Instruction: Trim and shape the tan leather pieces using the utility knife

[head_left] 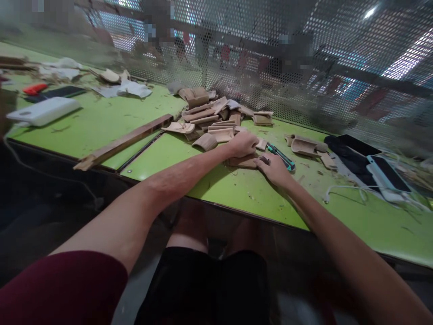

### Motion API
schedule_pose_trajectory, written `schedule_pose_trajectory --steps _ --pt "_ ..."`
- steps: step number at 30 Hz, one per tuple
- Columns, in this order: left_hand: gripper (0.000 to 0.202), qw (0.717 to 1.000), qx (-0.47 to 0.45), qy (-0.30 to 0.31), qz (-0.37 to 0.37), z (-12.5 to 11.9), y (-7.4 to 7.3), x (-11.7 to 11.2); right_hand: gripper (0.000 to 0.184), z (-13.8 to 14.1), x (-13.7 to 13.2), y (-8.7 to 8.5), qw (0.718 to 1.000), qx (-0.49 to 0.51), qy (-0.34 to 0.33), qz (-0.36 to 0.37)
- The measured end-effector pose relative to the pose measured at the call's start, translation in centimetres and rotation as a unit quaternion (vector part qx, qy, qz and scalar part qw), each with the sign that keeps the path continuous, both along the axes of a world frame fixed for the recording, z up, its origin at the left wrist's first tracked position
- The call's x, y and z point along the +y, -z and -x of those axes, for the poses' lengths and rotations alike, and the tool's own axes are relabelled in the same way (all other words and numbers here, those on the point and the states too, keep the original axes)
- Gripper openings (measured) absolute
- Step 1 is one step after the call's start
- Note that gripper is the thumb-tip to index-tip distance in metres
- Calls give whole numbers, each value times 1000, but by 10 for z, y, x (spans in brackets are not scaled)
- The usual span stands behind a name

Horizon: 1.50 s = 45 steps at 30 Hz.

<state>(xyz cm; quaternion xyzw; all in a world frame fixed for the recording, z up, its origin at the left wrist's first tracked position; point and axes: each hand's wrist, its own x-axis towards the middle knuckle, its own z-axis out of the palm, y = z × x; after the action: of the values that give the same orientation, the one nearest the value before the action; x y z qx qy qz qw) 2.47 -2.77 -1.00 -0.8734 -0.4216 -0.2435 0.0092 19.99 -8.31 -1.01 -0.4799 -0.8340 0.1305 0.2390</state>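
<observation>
My left hand (242, 143) is curled closed just above a flat brown bamboo piece (242, 162) on the green table; what its fingers hold, if anything, is hidden. A small pale piece (261, 144) shows beside its knuckles. My right hand (273, 169) is closed at the right end of the flat bamboo piece, with something small and dark by its fingers. Behind that hand lies a teal and black utility knife (281, 156). Split, curved bamboo pieces (221, 134) form a loose pile just beyond my left hand.
A long wooden strip (125, 142) lies across the left side near a table seam. More bamboo pieces (304, 146), a phone (389, 173) and a white cable (341, 187) are to the right. At far left sits a white device (47, 111). Perforated metal mesh (237, 58) stands behind.
</observation>
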Motion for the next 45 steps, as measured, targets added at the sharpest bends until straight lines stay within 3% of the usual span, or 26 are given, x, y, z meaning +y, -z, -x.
schedule_pose_trajectory --steps 4,15,20,25,31,45 --pt "21 1000 -16 23 -5 0 3 3 32 2 -1 -1 1000 -6 19 6" --pt "25 1000 0 -2 -27 -2 4 2 33 4 -1 -1 998 2 67 16" --pt "28 1000 0 -22 -22 -3 5 2 37 4 0 -1 999 3 45 7" --pt "33 998 21 -55 -15 -2 3 0 34 2 3 4 997 30 67 4" --pt "32 999 30 -25 -22 -2 1 -1 28 4 5 6 997 12 70 -7" --pt "34 997 49 -41 -43 -3 -4 -6 27 3 3 3 998 -6 61 -24"
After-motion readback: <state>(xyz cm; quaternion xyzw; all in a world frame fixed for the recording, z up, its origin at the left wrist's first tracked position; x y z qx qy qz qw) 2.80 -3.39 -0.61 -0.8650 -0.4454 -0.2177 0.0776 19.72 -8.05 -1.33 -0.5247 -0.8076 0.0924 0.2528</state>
